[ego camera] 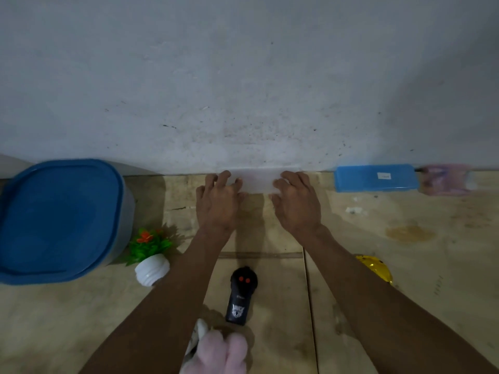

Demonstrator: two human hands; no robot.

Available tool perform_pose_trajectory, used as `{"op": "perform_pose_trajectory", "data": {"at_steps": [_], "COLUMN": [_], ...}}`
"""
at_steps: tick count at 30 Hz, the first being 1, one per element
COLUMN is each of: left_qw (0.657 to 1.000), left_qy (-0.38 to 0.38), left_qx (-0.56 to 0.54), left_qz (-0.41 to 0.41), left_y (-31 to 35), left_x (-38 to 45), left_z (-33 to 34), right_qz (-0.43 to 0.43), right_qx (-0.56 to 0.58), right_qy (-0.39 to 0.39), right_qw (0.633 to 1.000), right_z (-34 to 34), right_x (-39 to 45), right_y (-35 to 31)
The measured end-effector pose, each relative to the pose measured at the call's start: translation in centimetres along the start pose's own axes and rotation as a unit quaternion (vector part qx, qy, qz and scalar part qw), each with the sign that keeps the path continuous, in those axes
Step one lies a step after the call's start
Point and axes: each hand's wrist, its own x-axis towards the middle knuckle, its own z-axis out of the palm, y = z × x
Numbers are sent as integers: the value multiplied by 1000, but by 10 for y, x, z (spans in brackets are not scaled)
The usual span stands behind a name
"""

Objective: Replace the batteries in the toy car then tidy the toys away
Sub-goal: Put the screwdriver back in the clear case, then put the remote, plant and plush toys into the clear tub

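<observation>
Both hands reach forward to the wall. The left hand (pixel 218 201) and right hand (pixel 296 199) each curl their fingers round an end of a translucent white box (pixel 258 180) that sits on the worktop (pixel 405 279) hard against the wall (pixel 243 76); the left hand grips its left end, the right hand its right end. The box is blurred, so we cannot tell its contents.

Between the forearms, nearer us than the hands, lies a black remote control (pixel 241 295) with two red buttons, flat on the worktop. Closer still, below the left forearm, we see a pink plush toy (pixel 222 352), partly cut off by the frame edge.

Left of the left forearm stands a small artificial plant (pixel 151 255) in a white ribbed pot, tilted. Further left is a large tub with a blue lid (pixel 59 220).

Right of the right forearm, a shiny yellow object (pixel 376 267) shows partly; we cannot identify it. Against the wall, right of the right hand, lies a blue case (pixel 375 178), and just beyond it a pink packet (pixel 447 179), blurred.
</observation>
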Motion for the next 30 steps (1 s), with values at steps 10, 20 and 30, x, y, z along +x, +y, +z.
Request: {"op": "perform_pose_trajectory", "data": {"at_steps": [10,20,30], "left_qw": [977,937,912], "left_qy": [28,207,171], "left_qx": [-203,-197,-221], "left_qz": [-61,-200,-300], "left_y": [1,-107,-278], "left_x": [-94,-212,-177], "left_z": [-75,-164,-170], "right_qz": [144,158,235], "right_qx": [318,439,389], "right_qy": [0,-25,5], "right_qw": [937,884,891], "right_z": [-66,-90,6], "right_x": [-53,-96,-64], "right_y": [-70,-220,-350]}}
